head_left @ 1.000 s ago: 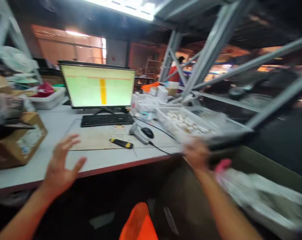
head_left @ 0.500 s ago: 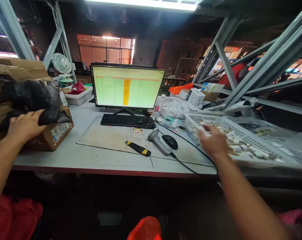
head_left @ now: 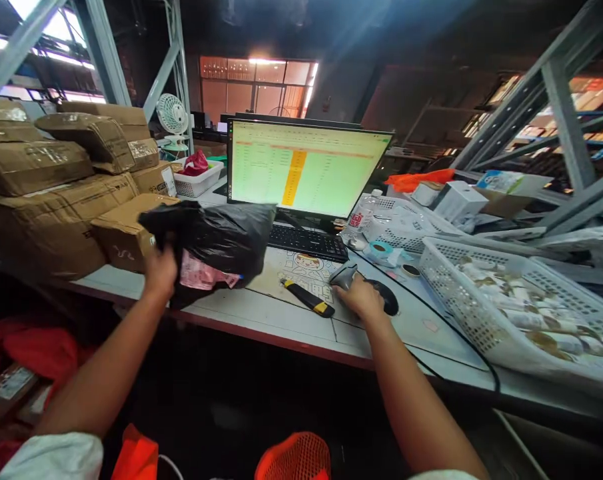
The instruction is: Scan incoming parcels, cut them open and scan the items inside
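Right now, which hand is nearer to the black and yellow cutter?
Your right hand. It is on the gray scanner, just right of the cutter; your left hand grips the black bag, farther off to the cutter's left.

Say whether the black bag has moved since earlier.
Yes: the black bag moved right, from left of the monitor to in front of its lower-left corner.

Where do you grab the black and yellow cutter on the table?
I'd pinch the cutter around its black middle, fingers along both long sides, coming from above and the table's near edge. It lies flat and slanted, one end toward that edge. Avoid the far tip: I can't tell if a blade is out.
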The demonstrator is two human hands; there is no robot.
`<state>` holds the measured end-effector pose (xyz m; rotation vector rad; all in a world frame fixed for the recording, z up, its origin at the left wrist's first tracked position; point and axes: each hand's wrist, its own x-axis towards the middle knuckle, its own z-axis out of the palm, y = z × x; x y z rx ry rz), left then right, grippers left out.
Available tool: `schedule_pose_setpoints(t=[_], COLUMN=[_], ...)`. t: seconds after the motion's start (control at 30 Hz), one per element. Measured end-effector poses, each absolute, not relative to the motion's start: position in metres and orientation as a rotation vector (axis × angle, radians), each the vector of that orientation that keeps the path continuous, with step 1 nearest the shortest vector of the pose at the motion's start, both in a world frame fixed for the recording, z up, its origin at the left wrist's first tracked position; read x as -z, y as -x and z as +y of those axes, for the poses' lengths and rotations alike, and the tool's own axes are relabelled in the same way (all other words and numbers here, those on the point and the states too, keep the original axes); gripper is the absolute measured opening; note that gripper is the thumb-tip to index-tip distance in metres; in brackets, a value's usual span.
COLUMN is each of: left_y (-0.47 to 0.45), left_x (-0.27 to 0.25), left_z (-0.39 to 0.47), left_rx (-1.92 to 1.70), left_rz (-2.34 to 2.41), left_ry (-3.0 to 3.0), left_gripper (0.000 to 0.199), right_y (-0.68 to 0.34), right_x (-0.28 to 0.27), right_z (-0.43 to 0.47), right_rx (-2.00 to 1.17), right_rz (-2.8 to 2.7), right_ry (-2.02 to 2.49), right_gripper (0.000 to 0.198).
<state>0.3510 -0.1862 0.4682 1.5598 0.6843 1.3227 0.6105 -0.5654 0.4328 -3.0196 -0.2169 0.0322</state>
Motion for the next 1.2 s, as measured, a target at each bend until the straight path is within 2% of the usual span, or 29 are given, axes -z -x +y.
schedule_pose_setpoints(t=[0.17,0.23,0.33,0.43,0.5,0.6,0.7,0.77,0.83,0.9,1.1,1.2], left_y=[-0.395,-0.400,-0.399,-0.393,-0.388,-0.380,-0.375,-0.379,-0.390,-0.403,-0.415,-0.409], left_x=[-0.424,-0.418,-0.421,-0.431,-0.438,-0.451,-0.467,-0.474,-0.473,-0.464,-0.418,-0.399], left_z=[-0.235,-0.241,-0.245,-0.246,-0.244,-0.236,-0.229,-0.227,-0.225,-0.220,-0.209,-0.211], left_rx=[-0.836,-0.764,-0.830,-0.891,-0.859,-0.899,-1.270,-1.373,-1.175,-0.956,-1.132,-1.021], left_rz=[0.717,0.745,0.723,0.622,0.605,0.737,0.709,0.372,-0.017,-0.207,0.116,0.072], left_ry=[-1.130,-1.090,-1.213,-1.455,-1.654,-1.954,-2.187,-2.374,-2.570,-2.674,-2.585,-2.653], left_gripper=[0.039,0.040,0.049,0.053,0.049,0.031,0.039,0.033,0.018,0.021,0.036,0.038], right_y=[-0.611,-0.610,-0.592,-0.548,-0.514,-0.473,-0.457,-0.457,-0.459,-0.461,-0.462,-0.467], right_x=[-0.426,-0.438,-0.471,-0.515,-0.540,-0.563,-0.567,-0.563,-0.559,-0.556,-0.553,-0.549], right_z=[-0.569,-0.566,-0.565,-0.571,-0.576,-0.581,-0.583,-0.583,-0.582,-0.580,-0.581,-0.580], right_rx=[-0.041,-0.059,0.009,0.005,-0.091,-0.140,-0.113,-0.100,-0.069,-0.039,-0.124,-0.128], right_rz=[-0.278,-0.284,-0.414,-0.823,-1.110,-1.320,-1.342,-1.339,-1.331,-1.324,-1.339,-1.328], right_ry=[3.050,3.044,2.939,2.666,2.459,2.301,2.300,2.309,2.322,2.325,2.290,2.289], right_gripper=[0.051,0.047,0.043,0.041,0.037,0.031,0.026,0.024,0.023,0.022,0.023,0.025])
